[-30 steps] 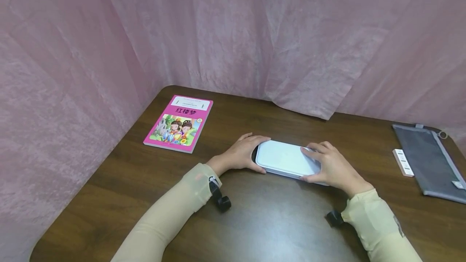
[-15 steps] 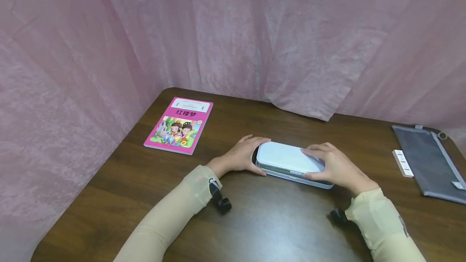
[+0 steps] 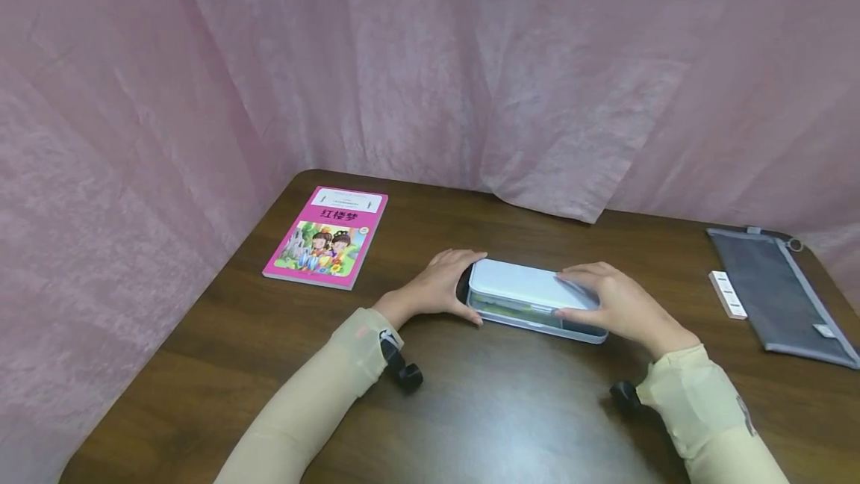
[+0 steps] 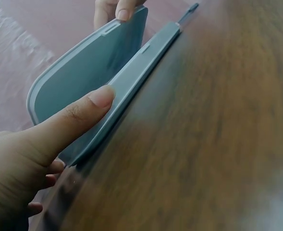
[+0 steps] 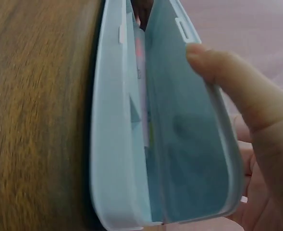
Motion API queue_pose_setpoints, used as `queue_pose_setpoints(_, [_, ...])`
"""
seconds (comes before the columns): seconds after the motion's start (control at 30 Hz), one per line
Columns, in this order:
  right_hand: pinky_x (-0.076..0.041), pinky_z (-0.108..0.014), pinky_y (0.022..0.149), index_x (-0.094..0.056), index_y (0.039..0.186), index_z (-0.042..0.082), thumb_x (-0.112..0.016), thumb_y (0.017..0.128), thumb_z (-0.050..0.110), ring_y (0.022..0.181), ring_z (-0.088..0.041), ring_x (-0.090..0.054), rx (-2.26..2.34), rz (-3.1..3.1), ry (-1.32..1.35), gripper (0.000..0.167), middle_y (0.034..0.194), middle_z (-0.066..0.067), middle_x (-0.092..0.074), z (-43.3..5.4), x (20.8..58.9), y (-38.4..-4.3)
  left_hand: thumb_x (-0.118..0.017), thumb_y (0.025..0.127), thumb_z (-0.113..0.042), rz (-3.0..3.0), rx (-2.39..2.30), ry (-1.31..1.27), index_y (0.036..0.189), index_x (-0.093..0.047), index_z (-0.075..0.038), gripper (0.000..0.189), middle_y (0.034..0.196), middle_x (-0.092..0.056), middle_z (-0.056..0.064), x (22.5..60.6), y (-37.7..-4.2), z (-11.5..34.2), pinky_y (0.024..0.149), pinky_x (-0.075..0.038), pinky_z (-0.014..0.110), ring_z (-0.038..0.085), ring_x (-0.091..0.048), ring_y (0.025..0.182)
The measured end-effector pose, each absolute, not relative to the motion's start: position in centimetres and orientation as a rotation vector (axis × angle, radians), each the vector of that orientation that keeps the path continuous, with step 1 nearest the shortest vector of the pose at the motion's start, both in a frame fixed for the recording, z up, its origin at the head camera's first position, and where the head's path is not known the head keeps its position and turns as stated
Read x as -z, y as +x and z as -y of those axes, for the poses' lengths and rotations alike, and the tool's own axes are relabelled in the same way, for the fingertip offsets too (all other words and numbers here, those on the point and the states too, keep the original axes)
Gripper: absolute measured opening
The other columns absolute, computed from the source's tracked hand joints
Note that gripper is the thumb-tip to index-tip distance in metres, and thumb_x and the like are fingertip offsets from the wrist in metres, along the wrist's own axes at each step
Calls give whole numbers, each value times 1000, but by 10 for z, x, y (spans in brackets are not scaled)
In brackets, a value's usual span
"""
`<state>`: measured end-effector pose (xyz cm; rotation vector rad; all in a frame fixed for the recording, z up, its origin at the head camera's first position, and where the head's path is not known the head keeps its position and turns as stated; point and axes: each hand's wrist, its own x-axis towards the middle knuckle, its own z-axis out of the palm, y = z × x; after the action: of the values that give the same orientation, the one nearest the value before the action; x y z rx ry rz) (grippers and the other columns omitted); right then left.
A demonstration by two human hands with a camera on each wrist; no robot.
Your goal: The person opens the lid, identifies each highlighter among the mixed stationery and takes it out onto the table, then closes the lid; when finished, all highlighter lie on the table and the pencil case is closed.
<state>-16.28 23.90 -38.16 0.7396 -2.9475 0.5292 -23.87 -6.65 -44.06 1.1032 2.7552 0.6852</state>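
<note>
A pale blue pencil case (image 3: 520, 322) lies on the table, its hinged lid (image 3: 517, 281) tilted partway up along the near side. My left hand (image 3: 443, 286) grips the left end of the case. In the left wrist view its thumb (image 4: 79, 115) presses the front wall of the base. At the other end, my right hand (image 3: 614, 301) holds the lid, with the thumb (image 5: 203, 60) at the lid's front rim beside the clasp slot. Through the gap, the right wrist view shows a slim pale pen-like item (image 5: 140, 72) and a divider (image 5: 134, 110) inside the base.
A pink picture-cover book (image 3: 325, 237) lies at the back left of the brown table (image 3: 497, 409). To the right are a white block with dark slots (image 3: 728, 295) and a grey zip pouch (image 3: 779, 297). Pink curtain (image 3: 430, 66) hangs behind, its hem touching the back edge.
My right hand has raised the front of the pencil case's lid, and the gap has widened, showing the inside. The left hand keeps its grip on the left end. The head view has shifted slightly.
</note>
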Motion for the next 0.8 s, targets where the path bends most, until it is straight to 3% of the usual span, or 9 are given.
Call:
queue_pose_setpoints(0.3, [-44,-53,93,-65,122,10,-78,77,42,108,-31,-58,-435,2849,705,56,114,-11,-67,-239,373,-157,-83,61,-60,-2831,-677,1048,143,-42,-10,104,145,-46,8,441,-235,82,120,-21,46,25,-36,139])
queue_pose_setpoints(0.6, [-38,-37,69,-65,117,10,-83,70,33,78,-25,-53,-292,2583,622,55,84,-5,-60,-232,366,-149,-79,66,-62,-2841,-626,1053,142,-44,-10,98,142,-49,7,434,-226,83,120,-22,44,24,-39,137])
queue_pose_setpoints(0.8, [-36,-34,63,-65,114,8,-85,67,25,68,-21,-50,-286,2490,561,54,71,-3,-55,-228,363,-146,-78,68,-61,-2849,-619,1081,140,-46,-8,95,140,-50,9,431,-223,81,118,-25,44,25,-41,136])
